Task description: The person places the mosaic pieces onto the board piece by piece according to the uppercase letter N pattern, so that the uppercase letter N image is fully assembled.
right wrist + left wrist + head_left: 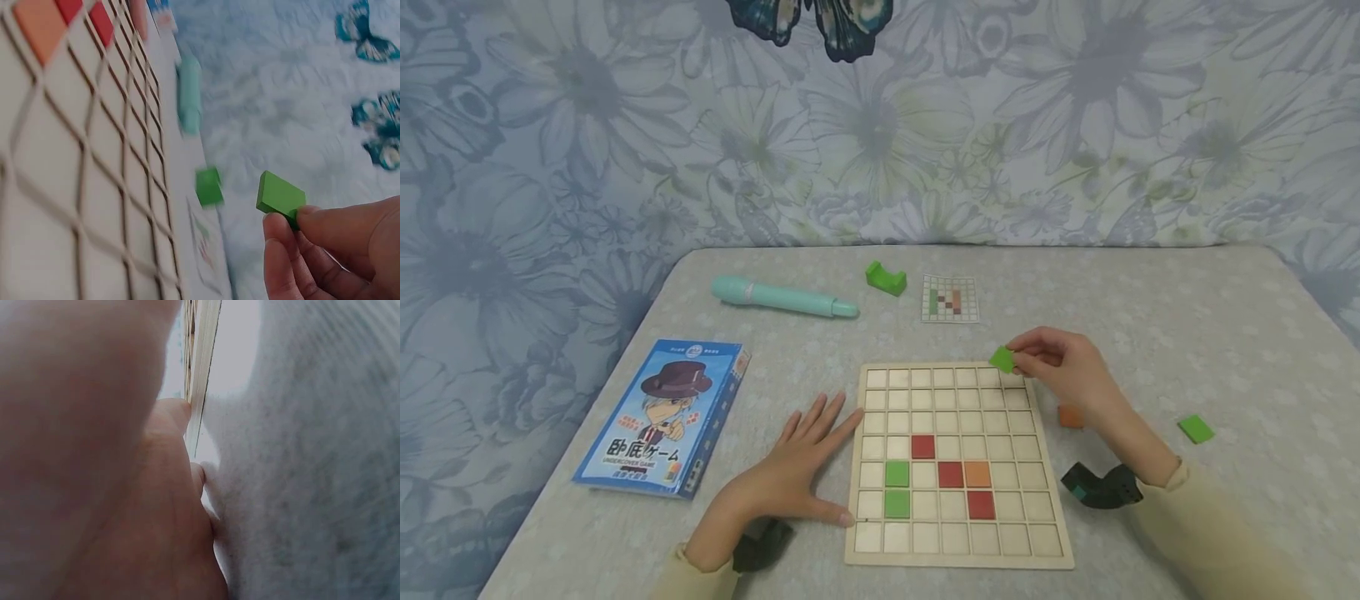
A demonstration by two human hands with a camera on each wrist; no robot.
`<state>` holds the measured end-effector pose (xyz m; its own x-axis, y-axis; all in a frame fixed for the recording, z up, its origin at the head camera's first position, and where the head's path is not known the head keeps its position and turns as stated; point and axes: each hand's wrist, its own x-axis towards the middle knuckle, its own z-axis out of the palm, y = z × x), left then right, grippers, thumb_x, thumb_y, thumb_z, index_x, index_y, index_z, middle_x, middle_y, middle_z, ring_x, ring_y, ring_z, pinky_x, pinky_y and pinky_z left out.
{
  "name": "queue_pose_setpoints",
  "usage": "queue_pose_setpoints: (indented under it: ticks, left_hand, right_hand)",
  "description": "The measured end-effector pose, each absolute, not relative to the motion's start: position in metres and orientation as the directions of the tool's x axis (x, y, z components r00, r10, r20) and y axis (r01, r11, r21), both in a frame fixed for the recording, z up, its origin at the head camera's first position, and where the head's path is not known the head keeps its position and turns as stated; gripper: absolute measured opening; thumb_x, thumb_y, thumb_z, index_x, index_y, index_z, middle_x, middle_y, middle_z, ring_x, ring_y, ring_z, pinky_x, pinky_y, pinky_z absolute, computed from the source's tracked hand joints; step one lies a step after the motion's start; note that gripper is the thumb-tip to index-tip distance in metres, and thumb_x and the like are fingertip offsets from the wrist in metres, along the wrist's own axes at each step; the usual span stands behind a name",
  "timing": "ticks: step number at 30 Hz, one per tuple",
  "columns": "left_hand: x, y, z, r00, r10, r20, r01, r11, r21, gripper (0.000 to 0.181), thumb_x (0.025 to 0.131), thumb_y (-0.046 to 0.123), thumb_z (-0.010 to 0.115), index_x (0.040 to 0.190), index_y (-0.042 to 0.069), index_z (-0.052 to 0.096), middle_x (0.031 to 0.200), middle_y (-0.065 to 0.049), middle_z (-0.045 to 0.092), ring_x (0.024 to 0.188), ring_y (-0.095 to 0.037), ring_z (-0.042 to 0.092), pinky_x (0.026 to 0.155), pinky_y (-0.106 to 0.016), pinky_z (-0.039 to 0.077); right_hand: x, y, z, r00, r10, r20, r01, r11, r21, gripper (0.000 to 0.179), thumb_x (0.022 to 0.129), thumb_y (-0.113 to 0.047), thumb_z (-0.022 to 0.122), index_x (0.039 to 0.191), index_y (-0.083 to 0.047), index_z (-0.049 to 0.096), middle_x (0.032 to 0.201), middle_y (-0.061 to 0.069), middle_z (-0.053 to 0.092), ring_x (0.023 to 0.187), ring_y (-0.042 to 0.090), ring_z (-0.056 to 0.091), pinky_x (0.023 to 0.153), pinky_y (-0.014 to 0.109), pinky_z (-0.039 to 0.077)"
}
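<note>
A wooden grid board (854,467) lies on the table, with red, green and orange square tiles set in some cells. Two green tiles (897,488) sit one below the other at its left side. My right hand (1067,367) pinches a loose green tile (282,195) between thumb and fingertips, held over the board's far right corner. At the board's left edge my left hand (793,467) lies with fingers spread, thumb and fingertips touching the edge. The left wrist view shows mostly that palm (169,506) beside the board's side.
Right of the board lie an orange tile (1071,417) and another green tile (1197,429). Behind it are a small pattern card (950,299), a green notched block (886,279) and a turquoise pen-shaped stick (786,298). A blue game box (658,417) stands at left.
</note>
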<state>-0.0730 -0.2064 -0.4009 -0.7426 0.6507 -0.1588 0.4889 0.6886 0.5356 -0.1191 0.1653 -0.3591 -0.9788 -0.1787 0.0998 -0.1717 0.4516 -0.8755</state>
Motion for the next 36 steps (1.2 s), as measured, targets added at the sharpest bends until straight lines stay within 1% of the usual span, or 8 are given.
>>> queue_pose_setpoints:
  ticks: [4, 11, 15, 18, 25, 31, 36]
  left_hand:
    - [-0.073, -0.207, -0.402, -0.743, 0.65, -0.161, 0.489, 0.691, 0.533, 0.118, 0.065, 0.066, 0.072, 0.152, 0.018, 0.009, 0.155, -0.01, -0.006, 0.138, -0.031, -0.012, 0.104, -0.056, -0.004]
    - [-0.071, -0.208, -0.401, -0.749, 0.642, -0.167, 0.482, 0.699, 0.528, 0.118, 0.064, 0.065, 0.073, 0.152, 0.018, 0.01, 0.155, -0.011, -0.005, 0.138, -0.032, -0.011, 0.104, -0.056, -0.003]
    - [-0.07, -0.208, -0.402, -0.747, 0.642, -0.17, 0.479, 0.698, 0.533, 0.117, 0.065, 0.065, 0.072, 0.152, 0.018, 0.011, 0.155, -0.011, -0.005, 0.138, -0.032, -0.011, 0.104, -0.057, -0.003]
    - [-0.071, -0.208, -0.403, -0.746, 0.644, -0.169, 0.481, 0.697, 0.532, 0.117, 0.065, 0.065, 0.072, 0.152, 0.018, 0.01, 0.155, -0.01, -0.005, 0.138, -0.032, -0.011, 0.104, -0.057, -0.003]
    - [-0.073, -0.207, -0.402, -0.747, 0.645, -0.16, 0.491, 0.698, 0.522, 0.117, 0.066, 0.065, 0.072, 0.152, 0.017, 0.01, 0.155, -0.011, -0.005, 0.138, -0.032, -0.011, 0.104, -0.057, -0.003]
    - [-0.073, -0.207, -0.401, -0.745, 0.647, -0.163, 0.492, 0.697, 0.522, 0.117, 0.066, 0.065, 0.071, 0.152, 0.017, 0.01, 0.155, -0.01, -0.006, 0.138, -0.031, -0.011, 0.104, -0.057, -0.003]
    - [-0.073, -0.206, -0.401, -0.743, 0.651, -0.156, 0.495, 0.691, 0.527, 0.116, 0.066, 0.063, 0.073, 0.152, 0.015, 0.011, 0.155, -0.012, -0.004, 0.138, -0.032, -0.01, 0.104, -0.057, -0.002]
  right_hand:
    - [-0.114, 0.132, -0.366, -0.965, -0.256, 0.05, -0.151, 0.392, -0.907, 0.014, 0.089, -0.006, 0.063, 0.101, 0.0, 0.067, 0.088, 0.008, 0.067, 0.079, 0.028, 0.066, 0.069, 0.036, 0.052]
    - [-0.102, 0.087, -0.38, -0.94, -0.342, 0.001, -0.13, 0.355, -0.926, 0.01, 0.087, 0.0, 0.063, 0.095, -0.002, 0.068, 0.084, 0.005, 0.066, 0.073, 0.021, 0.065, 0.063, 0.033, 0.052]
    - [-0.094, 0.069, -0.386, -0.922, -0.387, -0.011, -0.156, 0.396, -0.905, 0.01, 0.086, -0.001, 0.065, 0.091, -0.009, 0.07, 0.083, -0.001, 0.065, 0.071, 0.014, 0.064, 0.063, 0.03, 0.05]
    - [-0.091, 0.061, -0.391, -0.913, -0.407, 0.026, -0.217, 0.43, -0.876, 0.011, 0.085, -0.003, 0.068, 0.088, -0.014, 0.071, 0.084, -0.005, 0.064, 0.072, 0.009, 0.062, 0.065, 0.028, 0.049]
    - [-0.088, 0.053, -0.398, -0.891, -0.445, 0.084, -0.302, 0.446, -0.842, 0.011, 0.083, -0.002, 0.069, 0.086, -0.012, 0.071, 0.079, -0.007, 0.065, 0.069, 0.006, 0.06, 0.065, 0.025, 0.049]
    - [-0.086, 0.053, -0.397, -0.873, -0.474, 0.114, -0.358, 0.465, -0.809, 0.012, 0.082, -0.001, 0.07, 0.085, -0.012, 0.072, 0.079, -0.007, 0.065, 0.068, 0.005, 0.057, 0.063, 0.025, 0.048]
    - [-0.087, 0.054, -0.398, -0.86, -0.491, 0.14, -0.402, 0.482, -0.779, 0.011, 0.082, -0.001, 0.071, 0.087, -0.011, 0.072, 0.081, -0.007, 0.063, 0.069, 0.005, 0.055, 0.063, 0.024, 0.047]
